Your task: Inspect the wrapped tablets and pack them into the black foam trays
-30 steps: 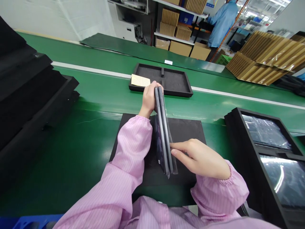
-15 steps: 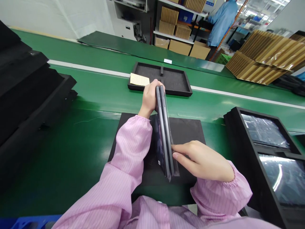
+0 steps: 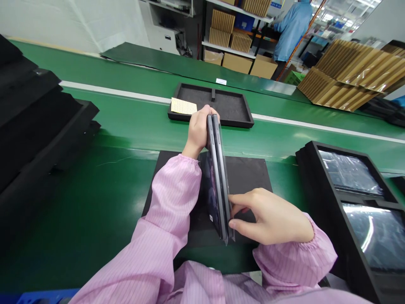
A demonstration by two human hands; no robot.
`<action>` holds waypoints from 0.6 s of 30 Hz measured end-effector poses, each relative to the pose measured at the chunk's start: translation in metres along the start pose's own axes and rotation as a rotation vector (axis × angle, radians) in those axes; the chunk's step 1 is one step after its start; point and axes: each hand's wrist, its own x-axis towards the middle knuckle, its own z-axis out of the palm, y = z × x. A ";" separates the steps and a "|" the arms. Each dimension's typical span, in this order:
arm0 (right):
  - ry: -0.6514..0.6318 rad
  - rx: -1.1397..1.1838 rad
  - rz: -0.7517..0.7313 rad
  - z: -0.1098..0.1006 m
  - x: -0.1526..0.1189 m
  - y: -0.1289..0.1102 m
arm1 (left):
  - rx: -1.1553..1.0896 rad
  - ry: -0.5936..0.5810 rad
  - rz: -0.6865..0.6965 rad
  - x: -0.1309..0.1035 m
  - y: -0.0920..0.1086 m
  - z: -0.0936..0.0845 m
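Two thin grey tablets (image 3: 218, 177) stand on edge, pressed side by side, over a black mat (image 3: 248, 173). My left hand (image 3: 199, 126) is closed around their far ends. A clear plastic film (image 3: 231, 232) covers the right-hand tablet's outer face and sticks out past its near edge. My right hand (image 3: 268, 217) is at that face near the close end, its thumb and forefinger apart and their tips at the film. The left-hand tablet's outer face is dark, with a small white label low down. My left fingers are partly hidden behind the tablets.
A shallow black tray (image 3: 234, 107) with a yellow dotted sheet (image 3: 183, 106) lies beyond the tablets. To the right, a black foam tray (image 3: 335, 198) holds film-covered tablets. Black trays (image 3: 34, 122) are piled at left. Cardboard dividers (image 3: 354, 78) stand at far right; a person in blue (image 3: 292, 29) is behind.
My right thumb and forefinger have spread apart from a pinch at the film, the thumb moving nearer. My left hand still holds the tablets on edge.
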 end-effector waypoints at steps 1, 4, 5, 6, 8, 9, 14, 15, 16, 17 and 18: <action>0.003 -0.004 0.006 0.000 0.000 0.000 | 0.002 -0.006 0.005 0.000 0.000 0.000; 0.014 -0.012 0.023 0.002 0.000 -0.001 | 0.011 -0.014 0.021 0.000 -0.001 0.000; 0.023 -0.012 0.032 0.002 0.000 -0.001 | 0.017 -0.013 0.026 0.000 -0.001 0.000; 0.035 -0.012 0.041 0.002 0.000 -0.001 | 0.024 -0.013 0.032 0.000 -0.002 0.000; 0.068 -0.011 0.057 0.003 0.001 -0.001 | 0.044 -0.022 0.053 0.000 -0.003 0.000; 0.087 -0.010 0.063 0.003 0.003 -0.001 | 0.055 -0.030 0.067 0.000 -0.003 0.000; 0.198 -0.028 0.048 0.003 0.009 0.004 | 0.092 -0.050 0.116 0.000 -0.005 0.001; 0.208 -0.033 0.042 0.003 0.010 0.005 | 0.090 -0.051 0.117 0.000 -0.005 0.001; 0.211 -0.032 0.038 0.003 0.010 0.006 | 0.086 -0.051 0.116 0.000 -0.006 0.001; 0.206 -0.027 0.037 0.003 0.011 0.006 | 0.081 -0.051 0.112 0.000 -0.006 0.001; 0.198 -0.021 0.036 0.002 0.011 0.006 | 0.076 -0.051 0.109 0.000 -0.006 0.002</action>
